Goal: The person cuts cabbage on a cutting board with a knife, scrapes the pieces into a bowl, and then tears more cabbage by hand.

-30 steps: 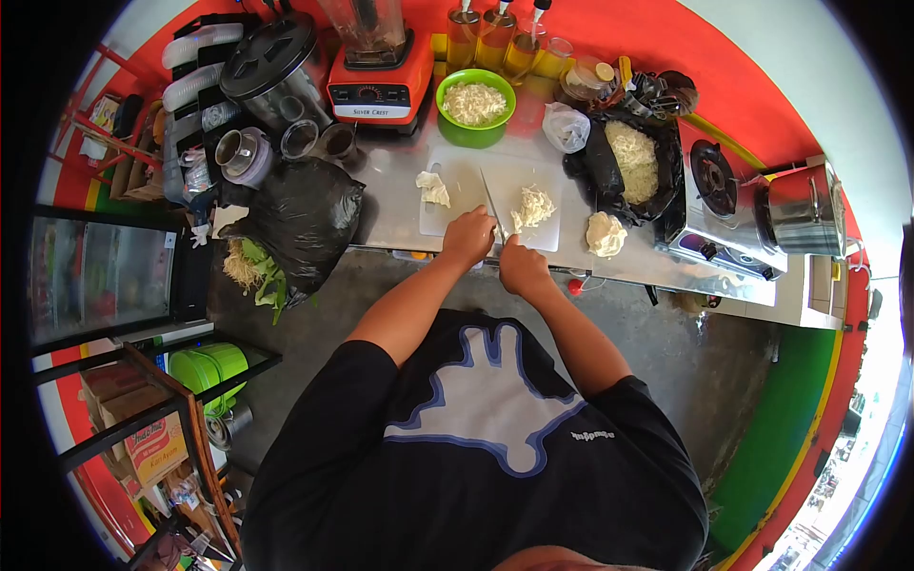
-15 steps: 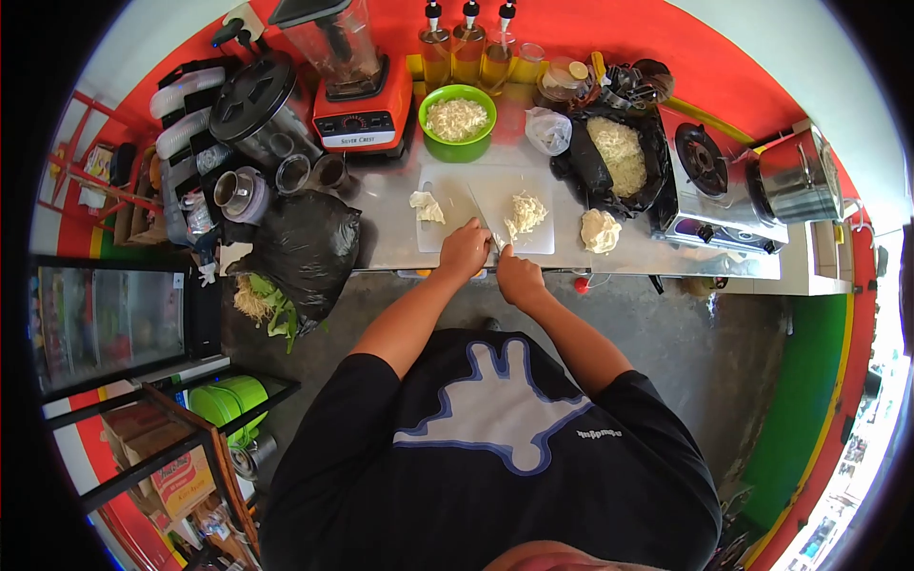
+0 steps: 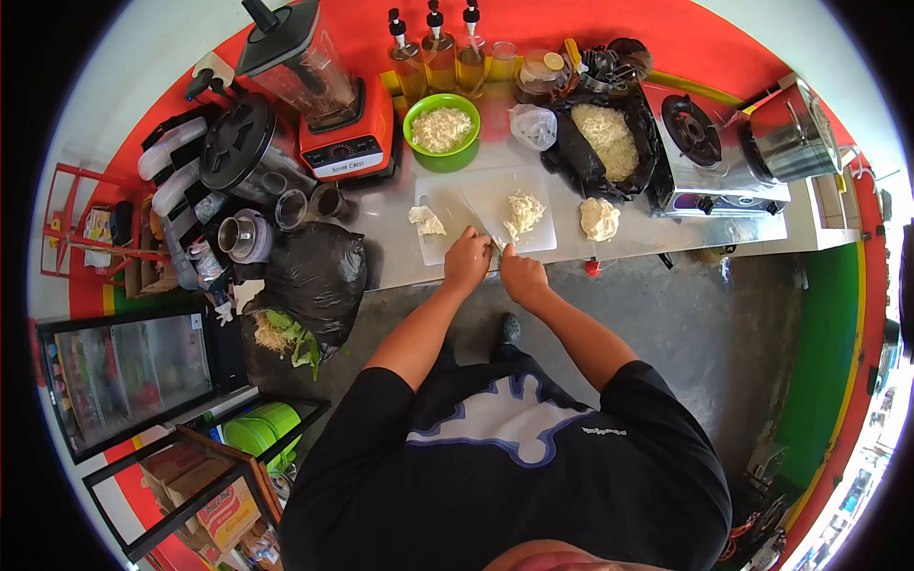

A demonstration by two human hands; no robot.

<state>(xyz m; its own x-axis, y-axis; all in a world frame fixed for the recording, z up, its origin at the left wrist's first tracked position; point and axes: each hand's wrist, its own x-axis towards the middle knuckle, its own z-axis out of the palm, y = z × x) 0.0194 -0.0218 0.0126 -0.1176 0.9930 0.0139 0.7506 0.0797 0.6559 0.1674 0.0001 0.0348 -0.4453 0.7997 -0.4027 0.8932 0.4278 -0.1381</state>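
Observation:
My right hand is closed around the handle end of a knife, whose blade slants up and left over the white cutting board. Close beside the blade near its handle, my left hand has its fingers curled together; I cannot tell what they pinch. On the board's right half lies a heap of pale shreds. A flat off-white piece rests toward the left edge. Right of the board, a pale, lumpy clump sits on the steel counter.
Behind the board stands a green bowl of pale shreds. A black bag holds more shreds beside the gas stove. To the left are a red blender and a stuffed black plastic bag. Pump bottles line the wall.
The camera view has tilted and shifted, bringing a foot into sight below the counter. Both hands stay at the board's front edge, and the knife keeps nearly the same slant.

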